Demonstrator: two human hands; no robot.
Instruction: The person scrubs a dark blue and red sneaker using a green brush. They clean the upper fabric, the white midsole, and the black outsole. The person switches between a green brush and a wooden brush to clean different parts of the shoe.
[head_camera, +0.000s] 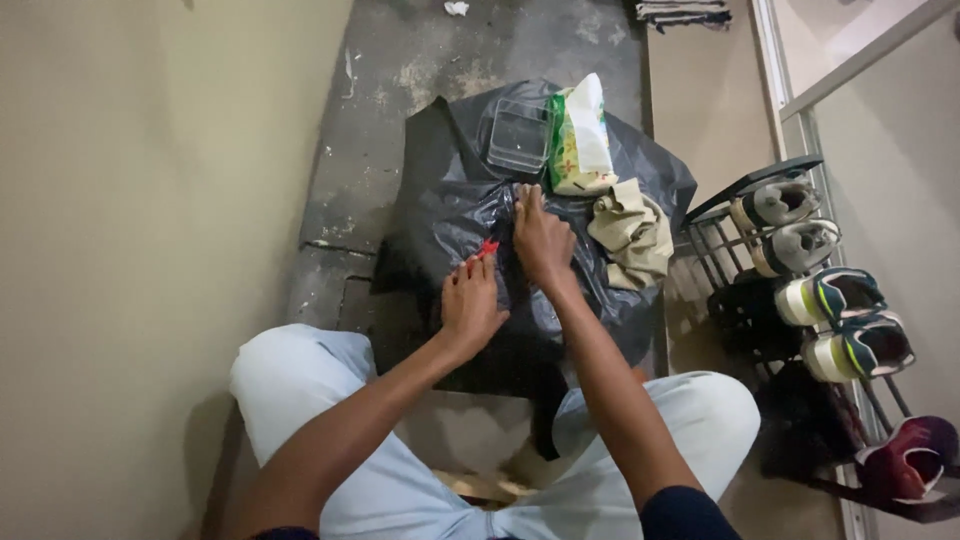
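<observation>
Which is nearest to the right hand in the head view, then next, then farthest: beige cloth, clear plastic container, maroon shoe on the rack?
From the right hand:
1. Beige cloth, just to its right on the black bag.
2. Clear plastic container, ahead at the bag's far edge.
3. Maroon shoe, far right on the rack's near end.

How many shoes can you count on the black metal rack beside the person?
5. Two grey-and-white shoes sit at the rack's far end, two white-and-dark trainers with green trim at the middle, one maroon shoe nearest. Others may be hidden on lower tiers.
</observation>
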